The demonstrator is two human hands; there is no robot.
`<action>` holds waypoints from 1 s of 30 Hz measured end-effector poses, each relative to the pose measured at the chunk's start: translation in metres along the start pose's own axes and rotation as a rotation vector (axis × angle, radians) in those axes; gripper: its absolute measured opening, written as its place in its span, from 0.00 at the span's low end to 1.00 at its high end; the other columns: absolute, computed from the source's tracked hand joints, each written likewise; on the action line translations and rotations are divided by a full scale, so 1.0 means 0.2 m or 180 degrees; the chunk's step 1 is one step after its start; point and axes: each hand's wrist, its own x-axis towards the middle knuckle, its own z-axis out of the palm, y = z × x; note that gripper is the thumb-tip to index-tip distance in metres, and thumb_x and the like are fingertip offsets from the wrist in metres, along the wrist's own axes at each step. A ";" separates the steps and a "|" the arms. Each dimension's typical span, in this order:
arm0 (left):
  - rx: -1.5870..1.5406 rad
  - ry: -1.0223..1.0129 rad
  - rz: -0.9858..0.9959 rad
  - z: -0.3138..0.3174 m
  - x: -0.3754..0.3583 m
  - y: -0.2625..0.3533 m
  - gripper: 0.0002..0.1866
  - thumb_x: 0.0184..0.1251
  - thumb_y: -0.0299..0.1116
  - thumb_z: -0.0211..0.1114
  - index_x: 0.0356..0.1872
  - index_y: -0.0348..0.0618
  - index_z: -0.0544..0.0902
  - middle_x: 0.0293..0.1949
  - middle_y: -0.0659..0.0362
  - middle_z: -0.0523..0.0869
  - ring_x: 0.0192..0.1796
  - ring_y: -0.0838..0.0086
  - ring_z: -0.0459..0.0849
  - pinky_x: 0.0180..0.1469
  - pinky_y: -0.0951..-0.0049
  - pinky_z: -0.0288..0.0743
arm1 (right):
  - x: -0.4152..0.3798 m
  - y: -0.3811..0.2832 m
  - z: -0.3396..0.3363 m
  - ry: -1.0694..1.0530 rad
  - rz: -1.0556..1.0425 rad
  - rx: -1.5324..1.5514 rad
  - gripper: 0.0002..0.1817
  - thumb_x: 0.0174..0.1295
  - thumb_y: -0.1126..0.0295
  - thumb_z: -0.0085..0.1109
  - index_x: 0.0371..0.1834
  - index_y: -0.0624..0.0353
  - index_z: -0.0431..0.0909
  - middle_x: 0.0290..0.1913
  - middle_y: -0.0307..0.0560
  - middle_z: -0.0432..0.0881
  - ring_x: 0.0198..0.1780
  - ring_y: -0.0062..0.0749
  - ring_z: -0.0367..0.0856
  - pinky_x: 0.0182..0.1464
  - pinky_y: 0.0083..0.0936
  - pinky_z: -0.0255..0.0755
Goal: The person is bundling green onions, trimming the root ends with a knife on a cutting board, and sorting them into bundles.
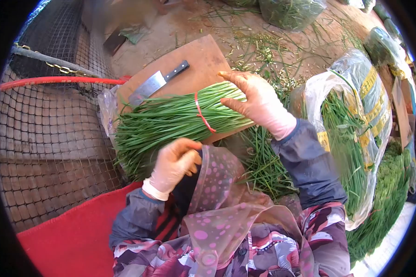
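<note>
A large bundle of green chives (166, 119), or similar thin stalks, lies across the wooden cutting board (201, 51). A red band (198, 111) circles it near its pale end. My right hand (259, 99), in a thin pale glove, is open at that end, thumb and fingers spread around the stalks' tips. Below the bundle's near side, my gloved left hand (171, 166) is slightly blurred. Its fingers are half curled and apart, with nothing visible in them. Behind the bundle, a cleaver (155, 83) with a dark handle rests on the board.
Loose green stalks (268, 166) lie right of my lap. A clear plastic bag (374, 115) at the right holds more stalks. Black netting (46, 134) and a red hose (60, 81) are at the left. Cut scraps (263, 51) litter the floor beyond the board.
</note>
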 end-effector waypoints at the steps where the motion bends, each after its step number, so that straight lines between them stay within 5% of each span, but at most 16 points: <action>1: -0.0640 -0.0182 -0.0109 0.06 0.02 0.01 0.15 0.69 0.29 0.58 0.54 0.36 0.74 0.43 0.48 0.84 0.37 0.68 0.84 0.37 0.71 0.79 | 0.05 0.00 0.00 0.0017 -0.0005 0.0002 0.31 0.54 0.53 0.66 0.58 0.59 0.74 0.47 0.57 0.81 0.52 0.49 0.79 0.57 0.40 0.70; 4: -0.2235 -0.0356 -0.0225 0.27 0.14 -0.12 0.18 0.68 0.35 0.62 0.55 0.37 0.74 0.55 0.43 0.78 0.55 0.52 0.80 0.55 0.55 0.76 | 0.31 -0.07 0.08 -0.0004 -0.0162 -0.0120 0.33 0.57 0.44 0.59 0.57 0.60 0.75 0.47 0.61 0.81 0.52 0.53 0.79 0.56 0.40 0.71; 5: -0.2850 -0.0409 -0.0258 0.27 0.24 -0.30 0.25 0.67 0.39 0.64 0.60 0.38 0.69 0.62 0.40 0.71 0.64 0.48 0.71 0.61 0.50 0.71 | 0.40 -0.08 0.16 -0.0296 -0.0052 -0.0372 0.39 0.58 0.39 0.56 0.62 0.60 0.71 0.54 0.61 0.78 0.58 0.52 0.75 0.61 0.39 0.66; 6: -0.3185 -0.0029 -0.0332 0.29 0.29 -0.35 0.35 0.62 0.45 0.68 0.63 0.36 0.64 0.65 0.38 0.66 0.67 0.46 0.66 0.64 0.47 0.67 | 0.46 -0.07 0.24 -0.0585 0.0071 -0.0632 0.44 0.58 0.34 0.52 0.66 0.60 0.68 0.60 0.62 0.74 0.64 0.52 0.70 0.66 0.39 0.62; 8: -0.3833 0.0617 0.0039 0.24 0.47 -0.53 0.37 0.59 0.52 0.70 0.62 0.40 0.67 0.63 0.39 0.68 0.67 0.47 0.66 0.63 0.47 0.67 | 0.47 -0.01 0.41 -0.0401 0.0145 -0.1288 0.52 0.52 0.26 0.49 0.68 0.62 0.65 0.64 0.67 0.69 0.67 0.56 0.66 0.70 0.42 0.56; 9: -0.4111 0.0439 0.0119 0.20 0.49 -0.53 0.44 0.54 0.58 0.71 0.65 0.40 0.65 0.64 0.40 0.66 0.68 0.46 0.62 0.66 0.42 0.59 | 0.44 0.06 0.50 -0.0369 0.0027 -0.1405 0.55 0.50 0.22 0.45 0.67 0.62 0.66 0.66 0.70 0.65 0.68 0.58 0.64 0.71 0.43 0.54; 10: -0.4653 0.0253 0.0090 0.17 0.49 -0.48 0.48 0.53 0.58 0.71 0.68 0.39 0.61 0.65 0.42 0.66 0.69 0.46 0.60 0.67 0.38 0.55 | 0.38 0.02 0.40 -0.1695 0.0906 -0.0885 0.53 0.51 0.22 0.42 0.63 0.60 0.72 0.64 0.67 0.69 0.68 0.55 0.66 0.69 0.44 0.56; 12: -0.5322 0.0152 -0.0081 0.15 0.45 -0.41 0.48 0.53 0.58 0.70 0.69 0.41 0.61 0.67 0.45 0.65 0.70 0.48 0.58 0.68 0.36 0.53 | 0.31 -0.07 0.30 -0.2127 0.1127 -0.0691 0.47 0.50 0.22 0.43 0.50 0.55 0.82 0.49 0.58 0.83 0.54 0.48 0.80 0.57 0.42 0.71; 14: -0.4551 0.0048 0.0774 0.20 0.39 -0.37 0.48 0.51 0.59 0.70 0.70 0.50 0.60 0.71 0.57 0.63 0.72 0.54 0.58 0.71 0.39 0.51 | 0.15 -0.20 0.19 -0.1738 0.1236 -0.0633 0.44 0.48 0.24 0.50 0.47 0.56 0.82 0.42 0.56 0.85 0.48 0.48 0.83 0.51 0.39 0.75; 19: -0.2736 0.0581 0.2286 0.16 0.23 -0.21 0.40 0.56 0.51 0.72 0.66 0.44 0.67 0.66 0.59 0.69 0.66 0.65 0.67 0.70 0.58 0.59 | -0.13 -0.35 0.07 0.0560 0.0493 0.0358 0.38 0.36 0.44 0.75 0.48 0.60 0.81 0.40 0.55 0.83 0.45 0.49 0.81 0.51 0.37 0.73; 22: -0.1898 0.0708 0.2947 -0.04 0.24 -0.08 0.40 0.55 0.47 0.74 0.65 0.42 0.67 0.63 0.60 0.71 0.64 0.70 0.69 0.68 0.62 0.60 | -0.10 -0.44 0.01 0.1165 0.0080 0.1344 0.40 0.36 0.56 0.78 0.55 0.63 0.77 0.47 0.54 0.81 0.53 0.42 0.79 0.59 0.34 0.68; 24: -0.1405 0.0741 0.3163 -0.12 0.24 0.05 0.38 0.55 0.43 0.74 0.65 0.41 0.67 0.62 0.59 0.72 0.62 0.70 0.70 0.67 0.64 0.60 | -0.03 -0.42 0.05 0.1361 -0.0317 0.2123 0.45 0.36 0.57 0.78 0.61 0.63 0.71 0.49 0.59 0.81 0.55 0.47 0.78 0.59 0.34 0.69; 26: -0.1078 0.0491 0.3036 -0.22 0.31 0.05 0.34 0.58 0.38 0.71 0.63 0.40 0.68 0.59 0.59 0.74 0.60 0.69 0.72 0.65 0.66 0.63 | -0.01 -0.38 0.10 0.1242 -0.0380 0.2483 0.53 0.40 0.66 0.78 0.70 0.63 0.55 0.57 0.58 0.76 0.62 0.43 0.73 0.64 0.32 0.65; 28: -0.0004 0.1058 0.2347 -0.61 0.76 -0.44 0.33 0.58 0.41 0.71 0.63 0.42 0.70 0.56 0.60 0.77 0.59 0.67 0.74 0.63 0.64 0.66 | -0.08 -0.39 -0.04 0.0015 0.0752 0.1718 0.50 0.41 0.69 0.77 0.69 0.63 0.58 0.56 0.55 0.77 0.60 0.38 0.75 0.62 0.30 0.67; 29: 0.0537 0.1246 0.1981 -0.79 0.97 -0.66 0.32 0.57 0.42 0.70 0.62 0.43 0.71 0.55 0.60 0.78 0.59 0.65 0.75 0.62 0.63 0.67 | -0.10 -0.33 0.00 -0.0253 0.0822 0.2265 0.48 0.41 0.70 0.77 0.68 0.63 0.59 0.56 0.53 0.78 0.59 0.35 0.75 0.61 0.29 0.67; 30: 0.0523 0.1168 0.2053 -0.70 0.95 -0.57 0.32 0.57 0.42 0.70 0.62 0.43 0.71 0.55 0.60 0.78 0.59 0.65 0.75 0.62 0.63 0.67 | -0.11 -0.27 0.05 -0.0524 0.0871 0.2809 0.47 0.41 0.71 0.77 0.67 0.63 0.61 0.56 0.51 0.78 0.57 0.32 0.75 0.60 0.27 0.68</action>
